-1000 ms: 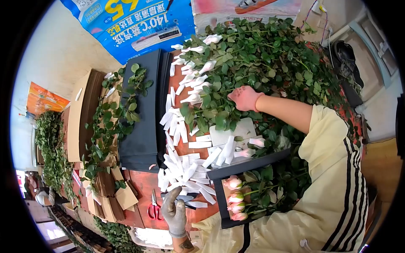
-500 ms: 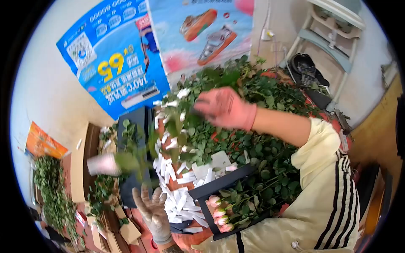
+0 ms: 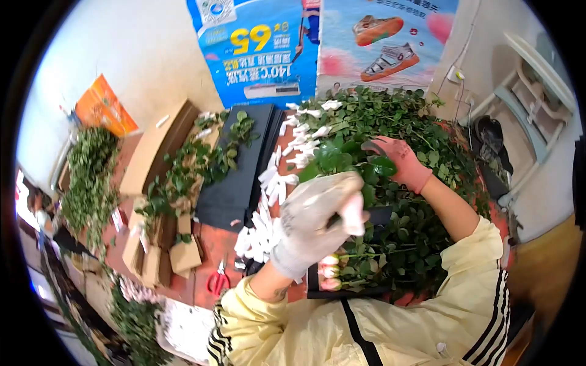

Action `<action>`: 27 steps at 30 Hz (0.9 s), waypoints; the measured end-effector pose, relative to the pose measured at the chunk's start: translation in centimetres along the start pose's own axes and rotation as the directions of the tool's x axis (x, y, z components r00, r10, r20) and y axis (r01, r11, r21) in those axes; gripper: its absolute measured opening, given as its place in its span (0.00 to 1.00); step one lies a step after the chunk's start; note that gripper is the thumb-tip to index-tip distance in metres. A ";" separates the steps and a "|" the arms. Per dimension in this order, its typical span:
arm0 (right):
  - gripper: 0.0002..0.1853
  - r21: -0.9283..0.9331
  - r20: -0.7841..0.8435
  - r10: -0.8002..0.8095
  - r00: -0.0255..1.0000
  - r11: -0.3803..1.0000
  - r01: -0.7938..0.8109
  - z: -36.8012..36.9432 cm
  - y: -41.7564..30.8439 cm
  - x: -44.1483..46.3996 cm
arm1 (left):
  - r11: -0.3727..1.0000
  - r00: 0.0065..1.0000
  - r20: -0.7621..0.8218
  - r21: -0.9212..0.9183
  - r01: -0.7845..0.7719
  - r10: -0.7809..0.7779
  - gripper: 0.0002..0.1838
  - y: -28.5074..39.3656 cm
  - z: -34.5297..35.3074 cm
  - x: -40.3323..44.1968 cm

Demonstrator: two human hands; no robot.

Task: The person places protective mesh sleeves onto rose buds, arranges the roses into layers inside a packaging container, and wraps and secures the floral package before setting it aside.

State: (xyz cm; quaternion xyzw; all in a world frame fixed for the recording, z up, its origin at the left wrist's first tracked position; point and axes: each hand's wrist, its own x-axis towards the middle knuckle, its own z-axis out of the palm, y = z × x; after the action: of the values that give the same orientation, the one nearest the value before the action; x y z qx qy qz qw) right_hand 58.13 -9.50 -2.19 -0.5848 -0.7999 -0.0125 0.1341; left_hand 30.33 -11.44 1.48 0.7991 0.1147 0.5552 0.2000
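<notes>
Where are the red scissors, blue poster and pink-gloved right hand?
Red scissors (image 3: 219,276): head view, where the handles meet.
Blue poster (image 3: 259,61): head view, middle of printed face.
Pink-gloved right hand (image 3: 401,161): head view, back of glove.

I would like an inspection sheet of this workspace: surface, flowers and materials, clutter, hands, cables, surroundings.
Surface: red table, largely covered; bare patches near the scissors.
Flowers: pink roses lie in a black box; leafy stems are heaped at the back and right.
Materials: white sleeves in a loose pile; black sheets and cardboard on the left.
Clutter: cut cardboard and leaves lie around the scissors.
Left hand: gloved, holds a pale pink bud.
Right hand: gloved, among the leaves; its grip is partly hidden.
Cables: thin cable at the wall socket; nothing seen across the table.
Surroundings: posters on the wall, a pale chair frame at right.
</notes>
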 end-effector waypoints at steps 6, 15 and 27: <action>0.20 0.128 -0.164 0.133 0.977 0.985 -0.113 -2.5 -2.8 -3.0 | 0.997 0.998 0.038 -0.066 0.047 -0.044 0.26 0.0 1.3 -1.2; 0.31 0.192 -0.425 -0.216 0.879 0.928 0.321 -4.2 -8.9 -6.5 | 0.966 0.978 0.071 -0.154 0.207 -0.199 0.23 1.2 2.3 -0.6; 0.31 0.519 -0.379 -0.007 0.925 0.827 0.219 -0.2 -10.5 -4.7 | 0.988 0.991 0.112 0.148 0.051 -0.068 0.25 0.9 2.2 -1.4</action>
State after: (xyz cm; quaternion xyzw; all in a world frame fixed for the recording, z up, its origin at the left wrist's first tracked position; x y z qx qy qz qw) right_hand 49.59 -17.23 -1.58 -0.4594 -0.7645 0.1035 0.4403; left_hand 31.82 -13.23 0.05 0.8388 0.1665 0.4917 0.1642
